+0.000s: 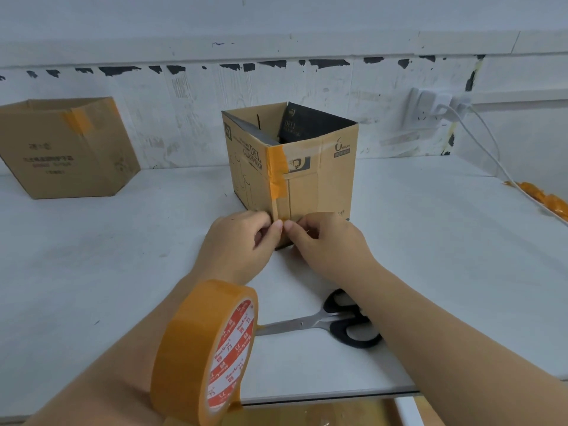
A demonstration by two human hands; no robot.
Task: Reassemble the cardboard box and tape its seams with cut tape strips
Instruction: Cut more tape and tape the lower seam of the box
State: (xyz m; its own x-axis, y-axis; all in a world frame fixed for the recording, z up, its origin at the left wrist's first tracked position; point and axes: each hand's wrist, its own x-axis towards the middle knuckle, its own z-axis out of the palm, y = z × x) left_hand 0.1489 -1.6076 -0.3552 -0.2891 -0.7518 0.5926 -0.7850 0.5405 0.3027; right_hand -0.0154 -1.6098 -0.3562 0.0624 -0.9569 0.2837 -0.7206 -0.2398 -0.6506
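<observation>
A small brown cardboard box (307, 186) stands upright on the white table (107, 256) with its top open and one corner facing me. An orange tape strip (278, 170) covers the upper part of that corner seam. Below it a paler tape strip (283, 207) runs down the same corner. My left hand (236, 241) and my right hand (325, 241) meet at the lower corner, fingertips pinched on this strip against the cardboard. A big roll of orange tape (196, 342) hangs around my left forearm.
Black-handled scissors (347, 330) lie on the table under my right forearm. A second, larger taped box (61, 149) sits at the far left by the wall. A wall socket (430, 112) with a white cable and orange tape scraps (544, 198) are at the right.
</observation>
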